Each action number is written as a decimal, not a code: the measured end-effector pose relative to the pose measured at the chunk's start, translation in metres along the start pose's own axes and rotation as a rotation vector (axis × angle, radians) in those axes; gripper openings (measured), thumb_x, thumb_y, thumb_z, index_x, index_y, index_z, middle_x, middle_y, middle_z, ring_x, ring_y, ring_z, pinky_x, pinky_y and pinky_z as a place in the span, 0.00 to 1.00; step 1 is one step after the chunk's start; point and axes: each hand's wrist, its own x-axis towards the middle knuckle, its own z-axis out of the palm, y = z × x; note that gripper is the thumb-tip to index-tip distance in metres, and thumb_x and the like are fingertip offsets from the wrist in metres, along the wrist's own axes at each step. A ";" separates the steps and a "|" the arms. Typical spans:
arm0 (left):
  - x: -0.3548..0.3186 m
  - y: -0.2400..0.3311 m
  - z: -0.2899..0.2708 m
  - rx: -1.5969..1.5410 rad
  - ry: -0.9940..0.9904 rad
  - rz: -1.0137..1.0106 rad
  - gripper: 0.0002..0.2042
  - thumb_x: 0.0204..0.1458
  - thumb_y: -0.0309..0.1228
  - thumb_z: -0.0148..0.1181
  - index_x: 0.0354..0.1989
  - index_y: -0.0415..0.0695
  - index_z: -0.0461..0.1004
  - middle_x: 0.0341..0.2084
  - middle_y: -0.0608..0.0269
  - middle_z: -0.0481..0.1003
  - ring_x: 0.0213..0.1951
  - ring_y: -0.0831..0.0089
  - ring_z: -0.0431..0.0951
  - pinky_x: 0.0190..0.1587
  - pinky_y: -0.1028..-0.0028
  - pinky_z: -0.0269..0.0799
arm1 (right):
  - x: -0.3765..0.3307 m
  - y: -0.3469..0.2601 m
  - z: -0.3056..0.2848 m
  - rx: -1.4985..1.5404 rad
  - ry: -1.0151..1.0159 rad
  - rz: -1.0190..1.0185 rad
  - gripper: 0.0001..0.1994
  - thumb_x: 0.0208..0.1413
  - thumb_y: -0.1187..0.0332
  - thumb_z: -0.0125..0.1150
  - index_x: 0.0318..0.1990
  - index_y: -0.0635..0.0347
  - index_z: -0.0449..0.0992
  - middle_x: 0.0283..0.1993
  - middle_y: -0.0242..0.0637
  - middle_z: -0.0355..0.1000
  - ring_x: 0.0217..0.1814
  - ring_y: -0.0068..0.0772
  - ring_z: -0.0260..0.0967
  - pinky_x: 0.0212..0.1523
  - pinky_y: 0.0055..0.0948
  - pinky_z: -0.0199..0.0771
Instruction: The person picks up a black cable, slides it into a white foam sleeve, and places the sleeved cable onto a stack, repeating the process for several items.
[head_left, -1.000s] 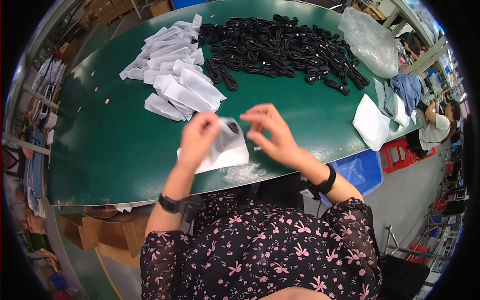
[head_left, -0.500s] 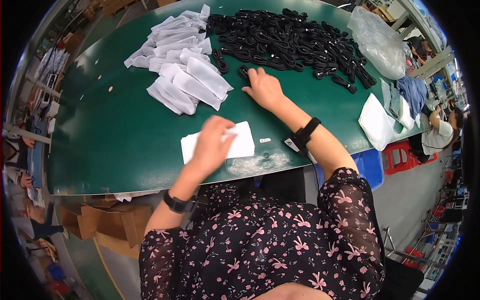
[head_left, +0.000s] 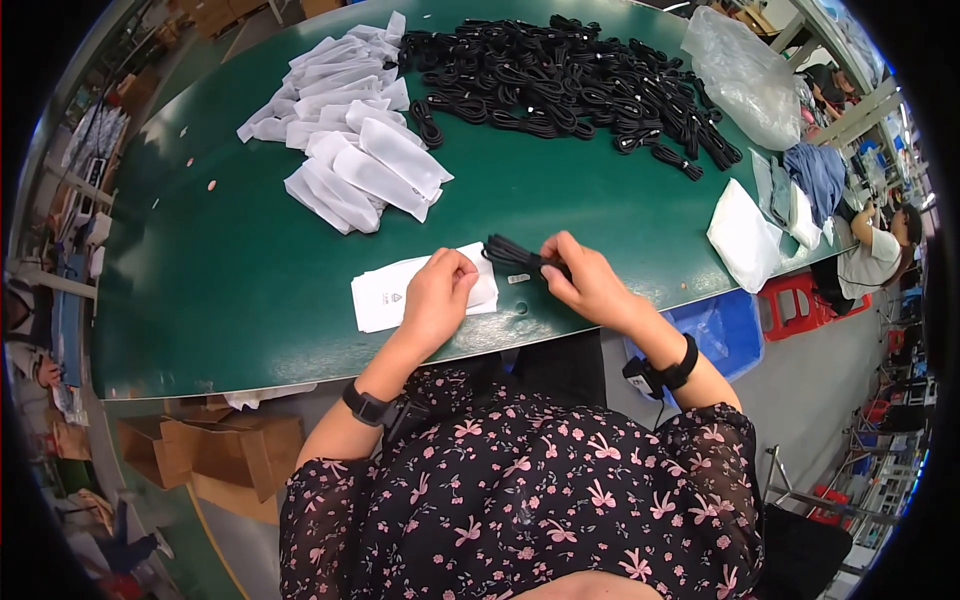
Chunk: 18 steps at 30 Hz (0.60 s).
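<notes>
A coiled black cable [head_left: 513,252] is gripped in my right hand [head_left: 590,282], its looped end pointing left toward a stack of flat white bags [head_left: 376,297] at the table's front edge. My left hand [head_left: 438,297] is over the right part of that stack, thumb and finger pinched on the top bag near its end. Just under the cable lies a small pale label strip [head_left: 518,278]. Farther off, a large heap of black coiled cables [head_left: 545,85] covers the back of the table. Left of it, filled white bags [head_left: 370,165] overlap in a long pile.
On the green table [head_left: 230,280], a clear plastic bag [head_left: 745,75] sits at the back right, with a white packet [head_left: 745,235] nearer. Below the edge are a blue bin [head_left: 725,335], a red stool [head_left: 800,308] and an open cardboard box [head_left: 230,450]. Another person [head_left: 872,255] sits at right.
My right hand has drawn back from the cable heap toward the white stack, bringing one coiled cable. My left hand has shifted slightly right and pinches the top bag.
</notes>
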 end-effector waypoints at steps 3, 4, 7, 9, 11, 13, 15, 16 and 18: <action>0.001 -0.001 0.000 -0.074 0.005 -0.052 0.04 0.50 0.21 0.60 0.31 0.36 0.71 0.27 0.57 0.70 0.26 0.66 0.71 0.33 0.71 0.68 | -0.013 -0.001 0.000 -0.110 0.001 -0.068 0.10 0.56 0.73 0.56 0.41 0.65 0.63 0.30 0.48 0.69 0.29 0.49 0.69 0.31 0.37 0.69; 0.001 -0.001 0.000 -0.112 0.008 -0.080 0.04 0.50 0.21 0.59 0.31 0.35 0.70 0.27 0.57 0.70 0.26 0.64 0.71 0.32 0.70 0.68 | -0.016 0.000 0.001 -0.155 0.012 -0.111 0.10 0.56 0.73 0.56 0.41 0.65 0.64 0.30 0.48 0.69 0.29 0.50 0.69 0.31 0.37 0.69; 0.002 0.002 -0.003 -0.119 -0.001 -0.069 0.04 0.50 0.21 0.59 0.32 0.36 0.70 0.27 0.60 0.70 0.28 0.70 0.70 0.34 0.74 0.68 | -0.016 0.002 0.004 -0.194 0.020 -0.175 0.09 0.56 0.73 0.56 0.41 0.65 0.64 0.30 0.46 0.69 0.27 0.49 0.68 0.29 0.37 0.69; 0.001 0.004 -0.002 -0.125 -0.011 -0.062 0.04 0.51 0.20 0.59 0.32 0.36 0.70 0.27 0.61 0.70 0.28 0.73 0.70 0.34 0.76 0.67 | -0.014 0.001 0.007 -0.186 0.006 -0.207 0.09 0.56 0.73 0.57 0.41 0.65 0.65 0.29 0.43 0.70 0.25 0.46 0.67 0.28 0.36 0.69; -0.002 0.006 -0.002 -0.078 -0.024 0.111 0.04 0.50 0.20 0.59 0.32 0.36 0.70 0.29 0.61 0.70 0.30 0.73 0.70 0.35 0.77 0.68 | -0.010 0.000 0.009 0.021 -0.082 0.030 0.10 0.56 0.72 0.58 0.42 0.65 0.66 0.30 0.41 0.70 0.26 0.43 0.68 0.29 0.35 0.69; -0.002 0.009 -0.002 -0.054 -0.031 0.199 0.04 0.50 0.19 0.59 0.32 0.36 0.70 0.30 0.61 0.70 0.30 0.73 0.70 0.35 0.77 0.68 | -0.006 -0.002 0.011 0.440 -0.261 0.498 0.12 0.56 0.71 0.60 0.44 0.65 0.68 0.32 0.38 0.70 0.29 0.36 0.68 0.31 0.31 0.70; 0.001 0.013 -0.003 0.054 0.001 0.308 0.04 0.50 0.19 0.59 0.32 0.36 0.70 0.32 0.60 0.70 0.32 0.72 0.71 0.36 0.77 0.68 | -0.005 0.001 0.018 0.353 -0.177 0.315 0.12 0.56 0.72 0.60 0.46 0.65 0.70 0.34 0.37 0.70 0.31 0.32 0.68 0.33 0.30 0.70; 0.002 0.015 -0.004 0.108 0.018 0.362 0.04 0.50 0.19 0.59 0.32 0.37 0.70 0.32 0.60 0.71 0.32 0.72 0.71 0.36 0.77 0.68 | -0.005 0.004 0.022 0.264 -0.095 0.133 0.13 0.56 0.72 0.60 0.48 0.64 0.71 0.36 0.36 0.69 0.33 0.29 0.68 0.35 0.28 0.70; 0.005 0.015 -0.006 0.046 0.016 0.308 0.04 0.50 0.20 0.59 0.32 0.37 0.70 0.32 0.61 0.71 0.33 0.73 0.71 0.36 0.76 0.68 | -0.001 0.002 0.025 0.171 -0.011 -0.050 0.14 0.56 0.72 0.60 0.49 0.63 0.72 0.38 0.36 0.69 0.35 0.26 0.67 0.37 0.26 0.70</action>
